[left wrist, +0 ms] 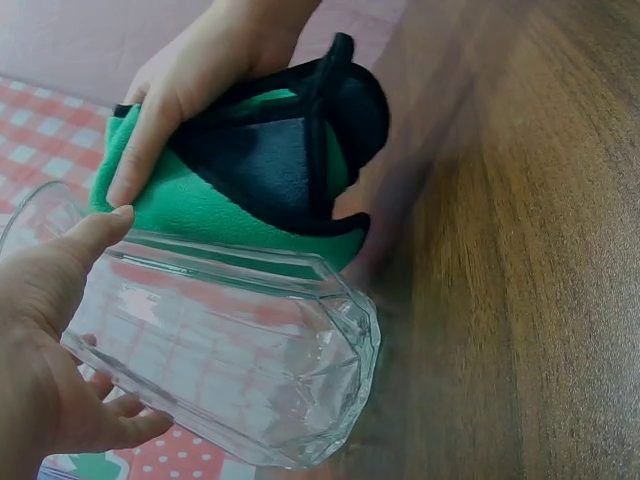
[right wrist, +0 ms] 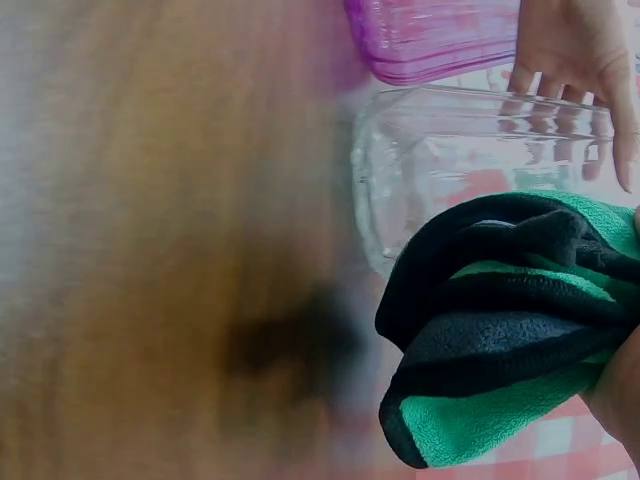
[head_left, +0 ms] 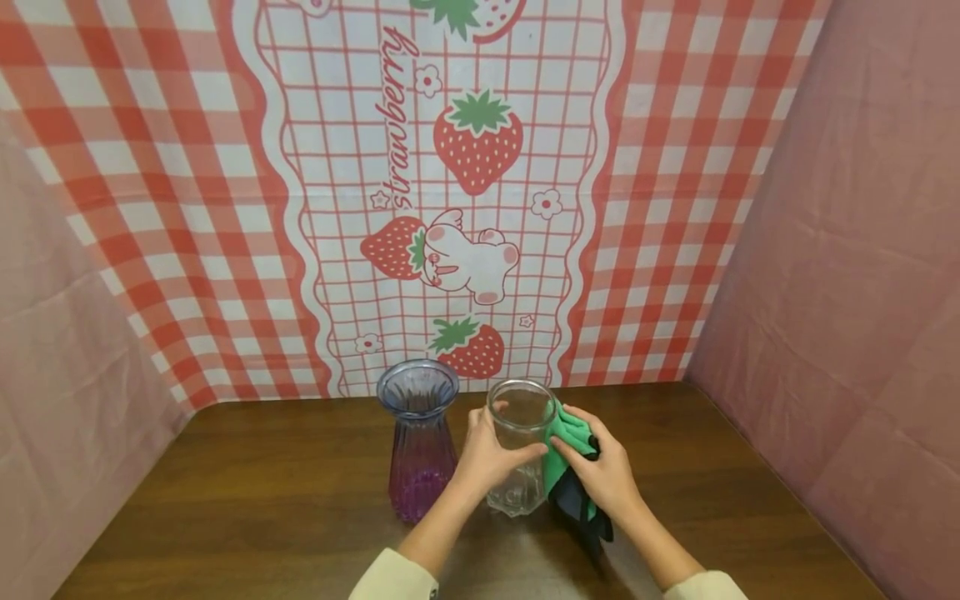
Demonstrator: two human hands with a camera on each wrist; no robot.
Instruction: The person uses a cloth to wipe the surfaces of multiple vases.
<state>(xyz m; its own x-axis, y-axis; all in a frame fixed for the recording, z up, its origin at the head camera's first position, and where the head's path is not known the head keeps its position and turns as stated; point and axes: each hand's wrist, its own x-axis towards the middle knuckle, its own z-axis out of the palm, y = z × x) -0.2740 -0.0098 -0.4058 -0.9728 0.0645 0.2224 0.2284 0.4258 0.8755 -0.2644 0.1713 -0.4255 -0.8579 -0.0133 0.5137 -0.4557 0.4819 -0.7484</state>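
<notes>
A clear glass vase (head_left: 519,487) with a round rim and faceted base stands upright on the wooden table. My left hand (head_left: 482,457) grips it from the left, thumb across the near side and fingers behind the glass. In my right hand (head_left: 606,475) is a bunched green cloth (head_left: 567,432) with a dark grey side and black edging. The cloth lies up against the vase's right wall, its loose folds (right wrist: 500,340) hanging below the hand. Through the glass, the left fingers (left wrist: 120,425) show in the left wrist view.
A ribbed vase (head_left: 422,454), blue-violet above and purple below, stands just left of my left hand. Behind the wooden table (head_left: 247,492) hangs a red-and-white checked strawberry cloth (head_left: 480,250). Pinkish fabric walls (head_left: 840,333) close in both sides.
</notes>
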